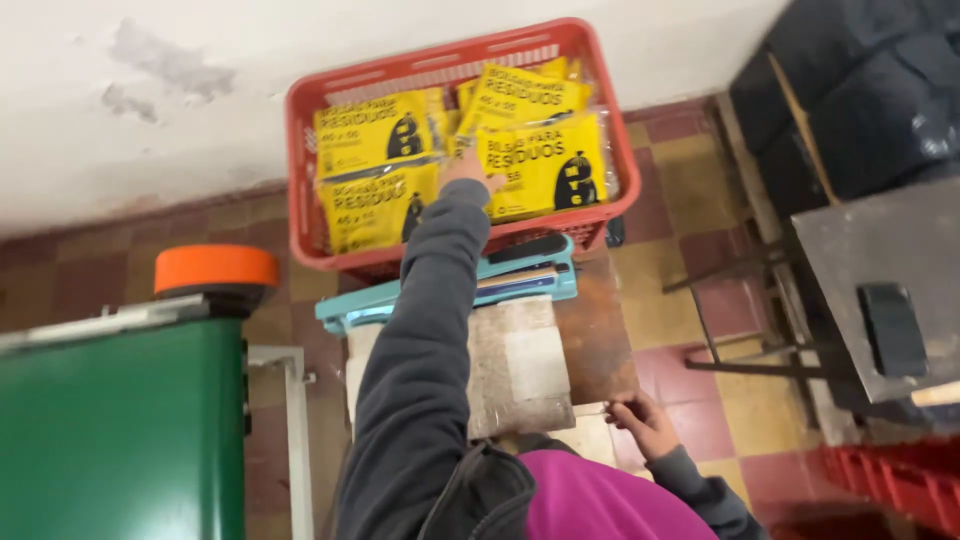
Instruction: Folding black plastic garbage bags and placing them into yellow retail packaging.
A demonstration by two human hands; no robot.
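The floor [690,190] is laid in worn red and yellowish tiles and meets a stained white wall [200,80] at the far side. Nearest the camera, a small brown desk [600,330] carries a grey slab [515,365] with a paler patch on it. The right hand [640,422] rests at the desk's near edge, fingers curled loosely downward onto a pale surface there; it grips nothing that can be seen.

To the left stands a green machine [120,430] with an orange cap [215,268] on top. Beyond the slab lies a teal bar sealer [470,285] with a dark handle, set across the desk's far end.

Farther on, a red plastic crate [300,160] sits just behind the sealer, against the wall. It holds at least 4 yellow packets [375,130] with black print and a black bag drawing, lying flat and overlapping. The left arm, in a dark grey sleeve [420,330], stretches up over the sealer into the crate; the left hand [468,170] presses on the lower left corner of the front-right packet [545,165]. Whether its fingers pinch that packet cannot be told.

At the right, a dark metal stand [870,280] and black sacks [860,80] fill the corner.
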